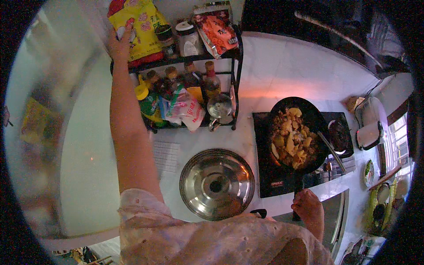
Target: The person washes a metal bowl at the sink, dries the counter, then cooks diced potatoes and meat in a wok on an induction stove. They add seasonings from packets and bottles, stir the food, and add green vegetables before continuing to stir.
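Observation:
My left hand (120, 44) reaches up to the top tier of a black spice rack (236, 82). It grips the left side of a yellow seasoning bag (145, 31) printed with a chicken. Some of its fingers are hard to make out. Low on the right, my right hand (308, 202) is closed around the handle (298, 182) of a black frying pan (319, 132). Potato pieces with browned bits (291, 139) fill the pan, and a metal utensil (331, 152) leans over its right rim. Beneath the pan lies a black cooktop (265, 179).
A domed steel lid (217, 184) lies on the counter, left of the cooktop. Jars (188, 39), a red-orange packet (218, 31), bottles (212, 76) and a glass pot (219, 107) crowd the rack. Further right are a clear container (369, 132) and a plate (368, 173).

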Motion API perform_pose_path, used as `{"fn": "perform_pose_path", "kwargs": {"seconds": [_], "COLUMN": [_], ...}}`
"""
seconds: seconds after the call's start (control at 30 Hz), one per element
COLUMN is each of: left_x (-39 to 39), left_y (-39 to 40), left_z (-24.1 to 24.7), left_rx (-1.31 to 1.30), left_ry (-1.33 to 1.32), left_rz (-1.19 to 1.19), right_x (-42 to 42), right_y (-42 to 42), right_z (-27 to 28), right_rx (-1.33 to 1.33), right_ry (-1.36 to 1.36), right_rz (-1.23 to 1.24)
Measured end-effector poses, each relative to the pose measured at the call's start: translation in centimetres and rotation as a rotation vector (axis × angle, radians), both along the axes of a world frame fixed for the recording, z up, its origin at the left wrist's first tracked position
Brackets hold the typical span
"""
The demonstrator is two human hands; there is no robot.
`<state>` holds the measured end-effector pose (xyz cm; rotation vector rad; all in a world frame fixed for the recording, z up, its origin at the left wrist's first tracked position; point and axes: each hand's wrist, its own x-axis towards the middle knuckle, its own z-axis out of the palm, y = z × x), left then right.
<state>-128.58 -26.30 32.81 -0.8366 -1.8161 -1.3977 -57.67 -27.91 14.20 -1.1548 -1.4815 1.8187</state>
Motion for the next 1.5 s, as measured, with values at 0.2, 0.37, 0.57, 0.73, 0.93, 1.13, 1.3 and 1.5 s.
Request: {"fn": "perform_pose_path", "kwargs": {"seconds": [0.2, 0.37, 0.57, 0.73, 0.93, 1.13, 1.3, 1.5], "left_x": [7.8, 5.5, 12.1, 13.3, 20.5, 29.8, 34.8, 41.8], "left_y": [-5.1, -10.0, -5.6, -7.2, -11.2, -14.0, -15.0, -15.2], "left_z": [-6.2, -22.1, -23.8, -23.1, -18.2, -12.4, -14.1, -13.4], "left_rx": [0.179, -0.002, -0.128, 0.081, 0.128, -0.169, -0.367, -0.531], "left_ry": [-0.051, -0.381, -0.223, -0.252, 0.082, -0.180, -0.158, 0.024], "left_rz": [0.025, -0.165, 0.364, 0.192, 0.253, 0.040, -0.108, -0.250], "right_x": [2.3, -0.9, -1.2, 0.6, -0.9, -10.0, -17.1, -19.1], "right_y": [0.3, 0.3, 0.3, -1.2, 0.1, 2.4, 0.7, 1.0], "right_z": [-3.2, 0.6, 2.4, 1.7, 4.3, 5.5, 8.7, 9.0], "right_rx": [0.073, -0.168, -0.424, -0.379, 0.005, 0.397, 1.001, 1.250], "right_ry": [0.089, 0.109, 0.253, 0.235, -0.030, 0.087, 0.182, 0.146], "right_rz": [-0.066, -0.120, -0.118, -0.111, -0.009, 0.456, 0.588, 0.545]}}
